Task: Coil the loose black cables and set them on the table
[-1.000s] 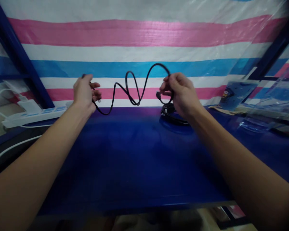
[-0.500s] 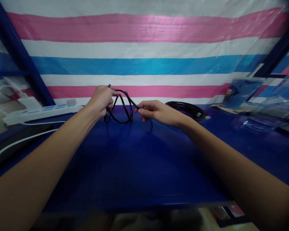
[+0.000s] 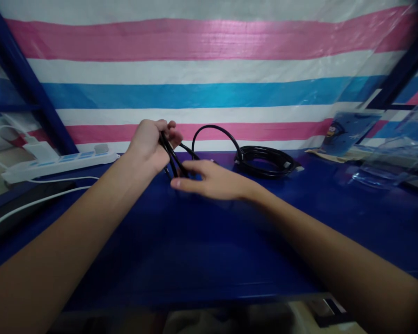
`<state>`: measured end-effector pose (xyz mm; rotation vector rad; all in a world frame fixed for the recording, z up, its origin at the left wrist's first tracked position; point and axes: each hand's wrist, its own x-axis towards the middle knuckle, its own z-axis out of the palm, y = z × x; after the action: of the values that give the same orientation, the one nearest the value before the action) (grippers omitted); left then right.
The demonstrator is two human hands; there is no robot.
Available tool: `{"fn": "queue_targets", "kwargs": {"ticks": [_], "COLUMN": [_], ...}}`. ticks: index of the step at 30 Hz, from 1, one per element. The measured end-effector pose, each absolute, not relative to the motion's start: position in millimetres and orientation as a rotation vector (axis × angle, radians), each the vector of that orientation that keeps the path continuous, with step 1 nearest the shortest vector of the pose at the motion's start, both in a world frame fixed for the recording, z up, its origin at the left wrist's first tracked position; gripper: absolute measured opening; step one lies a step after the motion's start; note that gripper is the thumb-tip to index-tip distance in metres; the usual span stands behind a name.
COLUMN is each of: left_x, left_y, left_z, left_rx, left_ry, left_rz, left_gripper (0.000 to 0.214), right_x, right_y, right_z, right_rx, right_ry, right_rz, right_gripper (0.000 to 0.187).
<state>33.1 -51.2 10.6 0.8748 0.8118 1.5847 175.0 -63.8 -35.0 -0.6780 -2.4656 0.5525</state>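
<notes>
A black cable (image 3: 172, 157) is gathered in loops in my left hand (image 3: 151, 144), whose fingers curl around the strands above the desk. My right hand (image 3: 212, 178) is just below and to the right, its thumb and fingers closed around the lower part of the same loops. Part of the cable behind the right fingers is hidden. From behind the hands one strand arches up and comes down at a coil of black cable (image 3: 264, 174), which lies on the blue desk (image 3: 202, 246). A pale tag or tie shows on the coil.
On the left stand a white power strip (image 3: 66, 162) with a plugged-in charger (image 3: 43, 150) and a dark flat object (image 3: 24, 202) crossed by a white cord (image 3: 38, 200). A blue printed pouch (image 3: 350, 132) and clear plastic (image 3: 386, 160) are at the right. Striped sheeting (image 3: 209, 95) hangs behind.
My right hand has moved left and slightly down, to the loops under my left hand. The left hand has turned, its fingers now curling upward. A strand now arches toward the coil.
</notes>
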Motion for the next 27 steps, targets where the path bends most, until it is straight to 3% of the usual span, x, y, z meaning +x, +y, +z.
{"fn": "queue_targets", "kwargs": {"ticks": [5, 11, 16, 19, 23, 27], "left_x": [22.5, 3.0, -8.6, -15.8, -33.4, -58.0], "left_y": [-35.0, -18.1, -12.0, -8.4, -6.2, -10.9], "left_z": [4.4, -7.2, -21.2, -24.1, -18.7, -4.6], "left_rx": [1.046, 1.634, 2.154, 2.358, 2.274, 2.007], "left_ry": [0.742, 0.974, 1.247, 1.313, 1.630, 2.091], "left_rz": [1.717, 1.815, 1.566, 1.516, 1.713, 1.777], "left_gripper": [0.009, 0.040, 0.037, 0.028, 0.026, 0.028], "right_x": [174.4, 196.0, 212.7, 226.2, 247.0, 264.5], "right_y": [-60.3, -80.2, -88.6, -80.0, -69.7, -69.8], "right_z": [-31.3, 12.6, 31.5, 31.5, 32.8, 39.6], "right_rx": [-0.737, -0.750, -0.777, -0.816, -1.129, -1.562], "right_ry": [-2.286, -1.617, -1.674, -1.726, -1.764, -1.679], "right_rz": [0.450, 0.741, 0.898, 0.989, 0.660, 0.328], "right_gripper": [0.018, 0.016, 0.031, 0.023, 0.008, 0.030]}}
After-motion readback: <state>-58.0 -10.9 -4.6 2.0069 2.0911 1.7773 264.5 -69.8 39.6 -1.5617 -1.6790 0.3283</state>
